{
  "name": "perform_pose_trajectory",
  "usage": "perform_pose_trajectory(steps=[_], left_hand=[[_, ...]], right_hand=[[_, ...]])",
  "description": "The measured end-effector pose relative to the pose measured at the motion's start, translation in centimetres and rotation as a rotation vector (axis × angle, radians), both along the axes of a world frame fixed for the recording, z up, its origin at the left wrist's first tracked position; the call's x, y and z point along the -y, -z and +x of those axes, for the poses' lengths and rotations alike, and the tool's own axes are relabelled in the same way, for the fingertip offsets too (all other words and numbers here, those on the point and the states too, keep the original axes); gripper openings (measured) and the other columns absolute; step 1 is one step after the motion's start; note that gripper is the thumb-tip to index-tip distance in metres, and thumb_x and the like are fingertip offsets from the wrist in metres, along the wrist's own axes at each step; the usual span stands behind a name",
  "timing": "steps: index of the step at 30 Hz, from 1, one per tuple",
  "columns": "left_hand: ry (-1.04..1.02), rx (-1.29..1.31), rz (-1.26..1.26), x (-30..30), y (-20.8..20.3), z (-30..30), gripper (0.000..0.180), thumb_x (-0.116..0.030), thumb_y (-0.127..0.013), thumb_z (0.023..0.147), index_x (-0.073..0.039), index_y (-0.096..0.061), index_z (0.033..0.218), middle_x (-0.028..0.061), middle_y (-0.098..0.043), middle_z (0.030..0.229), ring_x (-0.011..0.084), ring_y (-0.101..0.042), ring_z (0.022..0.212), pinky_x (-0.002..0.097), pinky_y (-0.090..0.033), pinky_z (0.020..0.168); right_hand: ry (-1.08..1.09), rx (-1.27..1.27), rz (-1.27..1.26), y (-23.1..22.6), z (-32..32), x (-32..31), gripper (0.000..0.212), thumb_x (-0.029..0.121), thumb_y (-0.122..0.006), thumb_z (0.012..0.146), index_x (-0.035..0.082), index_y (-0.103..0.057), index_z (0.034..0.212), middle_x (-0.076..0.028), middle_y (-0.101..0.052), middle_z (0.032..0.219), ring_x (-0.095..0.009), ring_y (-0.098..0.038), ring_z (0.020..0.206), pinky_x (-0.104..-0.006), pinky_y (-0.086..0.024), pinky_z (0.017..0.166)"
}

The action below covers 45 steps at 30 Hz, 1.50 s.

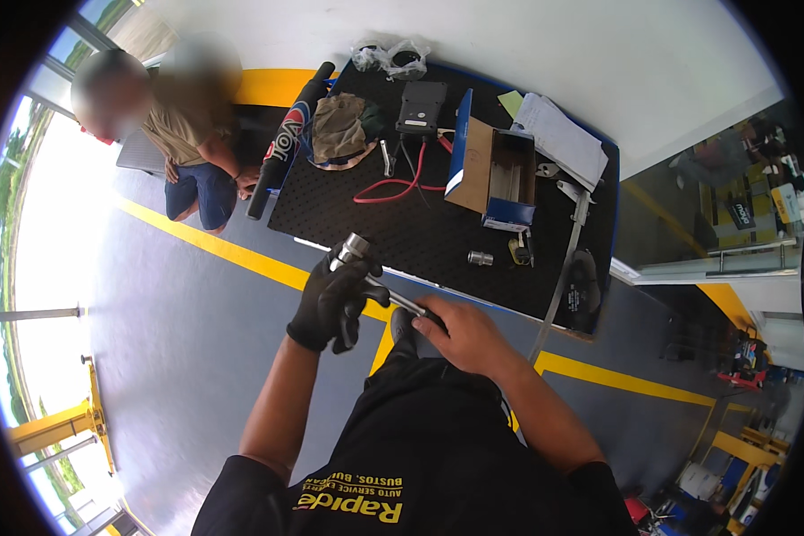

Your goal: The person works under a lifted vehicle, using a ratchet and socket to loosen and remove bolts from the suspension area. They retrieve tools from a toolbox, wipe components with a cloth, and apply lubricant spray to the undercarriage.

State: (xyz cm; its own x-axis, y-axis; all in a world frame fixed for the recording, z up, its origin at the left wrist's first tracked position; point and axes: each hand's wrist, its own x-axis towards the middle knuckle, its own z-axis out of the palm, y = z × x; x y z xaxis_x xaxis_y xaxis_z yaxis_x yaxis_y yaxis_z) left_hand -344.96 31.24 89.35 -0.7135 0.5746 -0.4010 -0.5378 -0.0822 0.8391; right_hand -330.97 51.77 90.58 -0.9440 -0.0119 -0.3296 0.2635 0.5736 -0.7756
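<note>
My left hand [332, 299], in a black glove, is closed round the head end of a socket wrench [398, 301]. A silver socket [357, 244] sticks up above the gloved thumb and fingers. My bare right hand [466, 332] grips the handle end of the same wrench, which slants down to the right between the two hands. Both hands are in front of my body, just short of the near edge of a black-topped table [393, 237]. Part of the wrench head is hidden by the glove.
On the table are a loose socket [481, 258], keys [519, 250], an open blue box [472, 165], a black device [422, 105] with a red cable [386, 198], cloths [339, 127], papers [558, 134] and a long metal bar [558, 295]. A person [192, 134] sits at far left.
</note>
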Motion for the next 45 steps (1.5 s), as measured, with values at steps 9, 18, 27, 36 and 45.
perform_pose_trajectory(steps=[9,18,27,36,45], left_hand=[[0.23,-0.467,-0.581,-1.2,1.7,-6.4,0.021,-0.011,-0.067,0.097,-0.006,-0.066,0.118,0.0045,-0.074,0.092,0.0123,-0.071,0.066,0.0226,-0.048,0.046],[0.141,-1.069,-0.456,-7.7,5.7,-2.5,0.026,-0.015,-0.078,0.088,-0.009,-0.07,0.112,0.0085,-0.074,0.087,0.0218,-0.073,0.073,0.0335,-0.055,0.061],[0.216,-0.95,-0.394,-11.8,6.7,-1.7,0.03,-0.015,-0.076,0.089,-0.007,-0.068,0.117,0.0102,-0.076,0.097,0.0228,-0.075,0.082,0.0358,-0.057,0.072],[-0.216,0.429,0.226,-9.3,0.9,4.2,0.046,-0.023,-0.06,0.101,-0.006,-0.053,0.143,0.0117,-0.068,0.124,0.0139,-0.065,0.073,0.0271,-0.051,0.062],[0.248,-0.304,-0.097,-16.7,-4.3,16.7,0.048,-0.01,-0.055,0.102,-0.002,-0.047,0.149,0.0151,-0.059,0.141,0.0242,-0.061,0.128,0.0379,-0.052,0.103]], right_hand=[[0.081,-0.37,0.495,5.1,-4.4,-1.6,0.031,0.027,-0.077,0.087,0.015,-0.071,0.115,-0.004,-0.066,0.096,-0.027,-0.065,0.096,-0.0419,-0.056,0.077],[0.228,-0.412,0.639,5.3,0.5,-7.8,0.032,0.021,-0.083,0.08,0.017,-0.075,0.111,-0.003,-0.058,0.109,-0.026,-0.057,0.106,-0.0437,-0.046,0.091],[0.344,-0.369,0.733,4.3,1.2,-9.3,0.034,0.015,-0.082,0.08,0.013,-0.071,0.113,-0.006,-0.059,0.108,-0.029,-0.057,0.104,-0.0449,-0.047,0.091],[0.323,-0.335,-0.274,-0.4,6.1,-7.3,0.047,0.025,-0.077,0.092,0.005,-0.062,0.131,-0.011,-0.06,0.119,-0.031,-0.062,0.112,-0.0424,-0.054,0.088],[0.405,-0.248,-0.608,1.2,10.8,-14.8,0.025,0.001,-0.063,0.094,0.0,-0.062,0.118,-0.008,-0.063,0.108,-0.021,-0.068,0.088,-0.0328,-0.055,0.079]])
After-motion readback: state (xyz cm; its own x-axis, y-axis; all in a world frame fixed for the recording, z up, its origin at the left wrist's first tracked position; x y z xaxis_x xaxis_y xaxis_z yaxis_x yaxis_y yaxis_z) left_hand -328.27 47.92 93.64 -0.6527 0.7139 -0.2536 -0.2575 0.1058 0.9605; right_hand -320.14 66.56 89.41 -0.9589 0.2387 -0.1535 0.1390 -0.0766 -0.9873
